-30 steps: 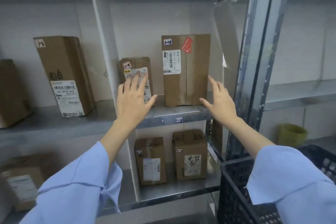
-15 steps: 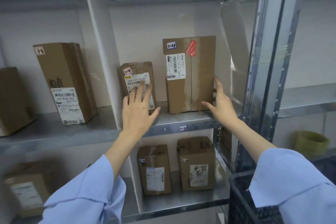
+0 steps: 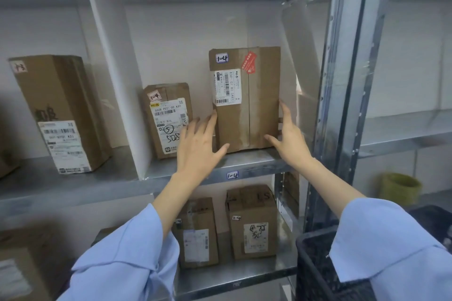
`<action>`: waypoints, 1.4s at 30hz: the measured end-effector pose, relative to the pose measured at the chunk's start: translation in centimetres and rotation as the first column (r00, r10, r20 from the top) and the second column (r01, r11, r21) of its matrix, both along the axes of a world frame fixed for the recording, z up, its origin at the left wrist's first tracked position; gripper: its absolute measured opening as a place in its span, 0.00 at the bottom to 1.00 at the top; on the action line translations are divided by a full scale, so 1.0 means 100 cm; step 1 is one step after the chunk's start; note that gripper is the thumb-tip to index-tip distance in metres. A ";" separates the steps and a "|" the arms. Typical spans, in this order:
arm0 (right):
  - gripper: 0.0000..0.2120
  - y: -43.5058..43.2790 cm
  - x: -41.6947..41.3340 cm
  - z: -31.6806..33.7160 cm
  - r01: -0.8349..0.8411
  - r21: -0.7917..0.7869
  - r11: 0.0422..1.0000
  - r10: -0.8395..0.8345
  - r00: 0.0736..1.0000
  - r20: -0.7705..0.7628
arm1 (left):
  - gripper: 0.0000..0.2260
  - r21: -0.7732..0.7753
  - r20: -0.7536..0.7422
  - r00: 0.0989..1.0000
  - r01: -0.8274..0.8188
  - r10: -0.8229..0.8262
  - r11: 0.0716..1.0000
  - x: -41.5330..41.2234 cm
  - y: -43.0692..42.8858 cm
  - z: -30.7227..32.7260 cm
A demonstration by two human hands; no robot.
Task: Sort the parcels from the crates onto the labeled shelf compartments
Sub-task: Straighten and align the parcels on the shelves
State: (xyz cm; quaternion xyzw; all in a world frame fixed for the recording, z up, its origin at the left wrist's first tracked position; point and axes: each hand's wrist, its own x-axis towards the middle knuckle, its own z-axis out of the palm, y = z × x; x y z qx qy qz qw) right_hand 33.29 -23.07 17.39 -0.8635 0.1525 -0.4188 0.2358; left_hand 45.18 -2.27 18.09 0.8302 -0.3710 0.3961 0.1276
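The tall box (image 3: 254, 105) marked 1-4 stands upright at the right end of the shelf (image 3: 252, 163), near its front edge. The left hand (image 3: 198, 146) and right hand (image 3: 289, 139) touch its two sides with straight, flat fingers, not clenched. A smaller box (image 3: 168, 120) stands just beside it on the left.

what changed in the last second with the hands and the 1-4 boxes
The left hand moved right, from in front of the smaller parcel to the left edge of the tall parcel. The right hand closed in on its right side. Both parcels stayed upright in the 1-4 compartment.
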 end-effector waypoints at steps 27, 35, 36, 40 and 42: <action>0.48 -0.008 -0.009 -0.009 0.049 0.006 0.999 -0.049 0.999 0.011 | 0.33 -0.101 0.041 0.991 0.132 -0.129 0.986 0.001 0.038 -0.003; 0.47 -0.005 -0.016 -0.011 0.066 -0.003 0.998 -0.066 0.998 -0.008 | 0.26 -0.240 -0.019 0.991 0.126 -0.134 0.963 -0.001 0.051 -0.006; 0.47 -0.005 -0.017 -0.012 0.071 0.001 0.997 -0.071 0.997 -0.010 | 0.26 -0.232 -0.055 0.990 0.113 -0.129 0.966 0.000 0.052 -0.008; 0.46 -0.002 -0.020 -0.012 0.075 0.005 0.997 -0.075 0.997 -0.029 | 0.26 -0.172 -0.125 0.986 0.088 -0.110 0.981 0.003 0.054 -0.012; 0.47 0.000 -0.022 -0.012 0.068 0.001 0.998 -0.068 0.997 -0.035 | 0.27 -0.155 -0.138 0.985 0.081 -0.103 0.985 0.004 0.053 -0.013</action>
